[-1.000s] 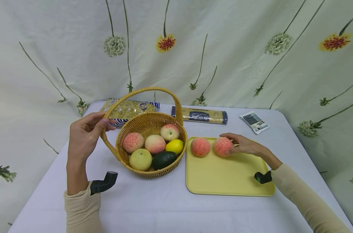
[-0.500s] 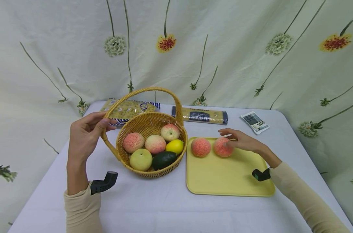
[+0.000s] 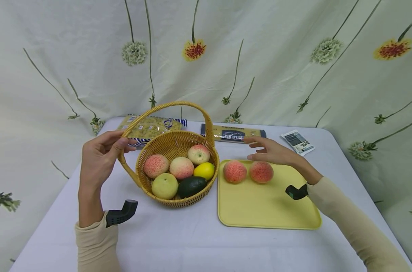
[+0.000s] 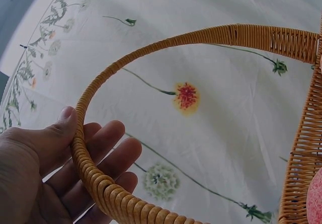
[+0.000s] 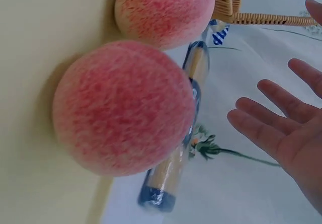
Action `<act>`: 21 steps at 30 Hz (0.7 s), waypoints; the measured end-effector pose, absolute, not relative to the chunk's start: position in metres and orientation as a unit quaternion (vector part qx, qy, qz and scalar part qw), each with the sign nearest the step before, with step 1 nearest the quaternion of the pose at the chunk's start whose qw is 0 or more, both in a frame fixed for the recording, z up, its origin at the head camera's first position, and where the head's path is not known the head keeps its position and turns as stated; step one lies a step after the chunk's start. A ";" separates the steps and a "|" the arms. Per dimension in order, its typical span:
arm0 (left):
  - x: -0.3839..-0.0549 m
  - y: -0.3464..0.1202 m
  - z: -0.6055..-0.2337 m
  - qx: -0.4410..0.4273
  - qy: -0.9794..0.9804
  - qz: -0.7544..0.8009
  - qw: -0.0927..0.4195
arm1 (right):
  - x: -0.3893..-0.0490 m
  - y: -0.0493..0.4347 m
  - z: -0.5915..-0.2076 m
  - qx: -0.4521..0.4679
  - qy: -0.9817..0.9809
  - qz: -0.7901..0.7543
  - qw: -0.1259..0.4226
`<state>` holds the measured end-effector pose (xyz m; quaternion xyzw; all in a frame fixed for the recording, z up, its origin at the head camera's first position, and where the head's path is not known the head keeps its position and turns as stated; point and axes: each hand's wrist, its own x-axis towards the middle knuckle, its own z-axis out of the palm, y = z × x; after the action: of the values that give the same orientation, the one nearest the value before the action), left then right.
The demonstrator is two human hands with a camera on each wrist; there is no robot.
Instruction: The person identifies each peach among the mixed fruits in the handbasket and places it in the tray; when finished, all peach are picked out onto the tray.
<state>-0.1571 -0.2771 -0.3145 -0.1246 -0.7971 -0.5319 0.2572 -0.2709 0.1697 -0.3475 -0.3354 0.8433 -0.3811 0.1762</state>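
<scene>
My left hand (image 3: 100, 158) grips the left side of the handle (image 4: 95, 183) of a wicker basket (image 3: 173, 141), thumb on one side and fingers around the other. Inside the basket are 3 pinkish peaches (image 3: 181, 168), a yellow lemon (image 3: 204, 171), a pale yellow-green round fruit (image 3: 164, 186) and a dark green oval fruit (image 3: 191, 187). Two more peaches (image 3: 234, 172) lie side by side along the far edge of a yellow tray (image 3: 260, 207). Over that edge hovers my right hand (image 3: 273, 150), fingers spread and holding nothing, apart from the right peach (image 5: 123, 108).
Behind the basket lies a bag of pasta (image 3: 148, 127). A spaghetti pack (image 3: 236, 134) is beyond the tray, with a small white packet (image 3: 297, 142) to its right. A flowered curtain (image 3: 206, 75) hangs behind the table (image 3: 151, 234).
My right hand has let go of the right peach and risen up and leftward, away from it. The peach stays on the tray. My left hand and the basket have not moved.
</scene>
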 end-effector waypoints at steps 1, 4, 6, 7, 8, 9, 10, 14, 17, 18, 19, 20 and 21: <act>-0.157 -0.277 -0.314 -0.125 -0.797 -0.532 0.257 | -0.270 0.165 -0.344 -0.338 0.842 -0.380 0.179; -0.157 -0.277 -0.314 -0.125 -0.797 -0.532 0.256 | -0.269 0.152 -0.334 -0.351 0.836 -0.377 0.189; -0.157 -0.277 -0.314 -0.124 -0.797 -0.533 0.256 | -0.269 0.142 -0.329 -0.363 0.830 -0.376 0.197; -0.157 -0.277 -0.314 -0.124 -0.797 -0.533 0.256 | -0.268 0.137 -0.327 -0.368 0.827 -0.375 0.201; -0.157 -0.277 -0.314 -0.125 -0.796 -0.535 0.256 | -0.268 0.132 -0.326 -0.375 0.824 -0.372 0.202; -0.157 -0.277 -0.314 -0.126 -0.794 -0.537 0.255 | -0.268 0.128 -0.324 -0.383 0.821 -0.371 0.204; -0.157 -0.277 -0.314 -0.127 -0.792 -0.541 0.254 | -0.268 0.123 -0.323 -0.390 0.819 -0.368 0.205; -0.157 -0.277 -0.313 -0.131 -0.784 -0.553 0.250 | -0.267 0.104 -0.316 -0.415 0.811 -0.357 0.206; -0.157 -0.278 -0.313 -0.130 -0.785 -0.553 0.250 | -0.267 0.089 -0.312 -0.432 0.804 -0.351 0.208; -0.156 -0.278 -0.313 -0.129 -0.785 -0.552 0.250 | -0.267 0.084 -0.311 -0.439 0.801 -0.348 0.210; -0.156 -0.278 -0.313 -0.128 -0.786 -0.551 0.249 | -0.267 0.079 -0.311 -0.444 0.798 -0.346 0.213; -0.156 -0.278 -0.313 -0.127 -0.787 -0.550 0.249 | -0.268 0.074 -0.311 -0.449 0.798 -0.341 0.215; -0.156 -0.278 -0.313 -0.127 -0.787 -0.550 0.248 | -0.268 0.070 -0.310 -0.454 0.799 -0.332 0.214</act>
<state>-0.1562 -0.2781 -0.3131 -0.1266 -0.7874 -0.5497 0.2484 -0.2679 0.0697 -0.3103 -0.4539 0.7985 -0.3323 0.2143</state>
